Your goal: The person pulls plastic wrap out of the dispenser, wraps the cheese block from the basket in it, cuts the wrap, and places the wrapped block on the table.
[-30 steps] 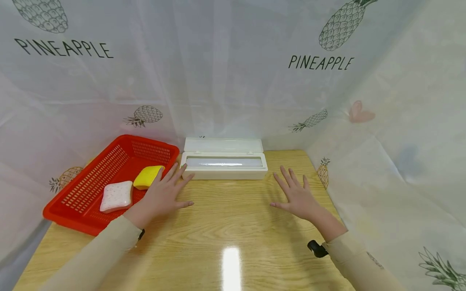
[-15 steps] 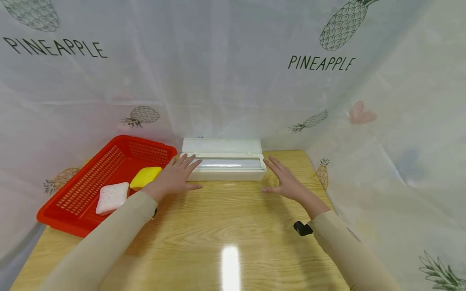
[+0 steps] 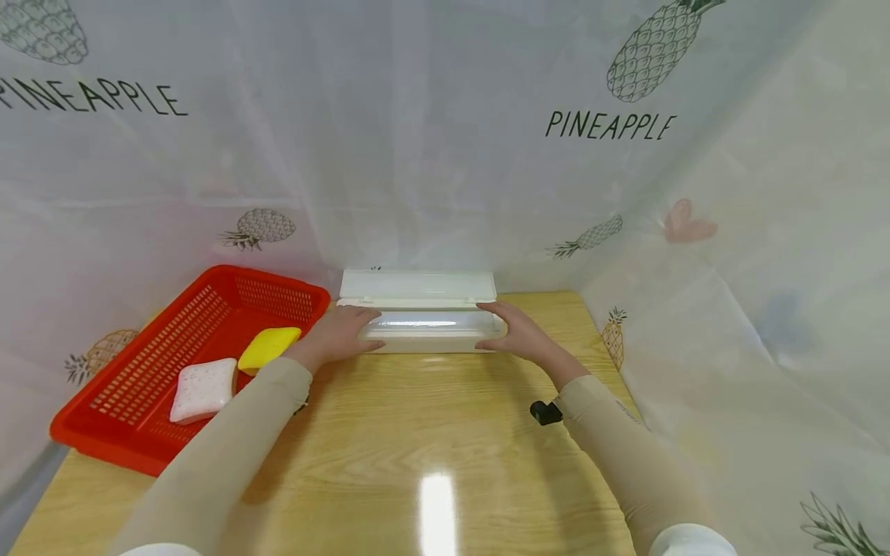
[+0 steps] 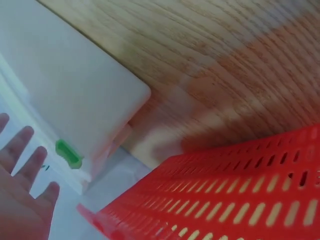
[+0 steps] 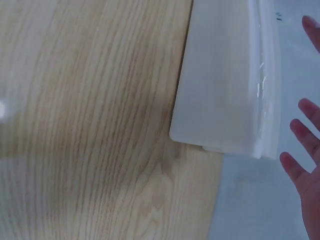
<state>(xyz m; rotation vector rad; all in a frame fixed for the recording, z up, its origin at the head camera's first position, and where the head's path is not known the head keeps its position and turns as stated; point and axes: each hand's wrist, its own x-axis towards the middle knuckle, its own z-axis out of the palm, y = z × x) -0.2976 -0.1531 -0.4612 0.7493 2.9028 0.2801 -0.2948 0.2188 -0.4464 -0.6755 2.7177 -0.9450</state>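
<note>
A long white cling film dispenser stands at the back of the table with its lid raised. A shiny clear roll lies inside. My left hand is over its left end, and my right hand is over its right end. In the head view, each thumb is toward the front face and the fingers reach toward the top. The wrist views show spread fingers on the left hand and right hand. A green tab sits at the dispenser's left end.
To the left, a red plastic basket holds a yellow sponge and a pinkish-white sponge. The basket stands close to my left forearm. A pineapple-print sheet hangs behind and beside the wooden table.
Both hands have moved forward and inward, from beside and in front of the dispenser to over its two ends. Their fingers are less widely spread in the head view.
</note>
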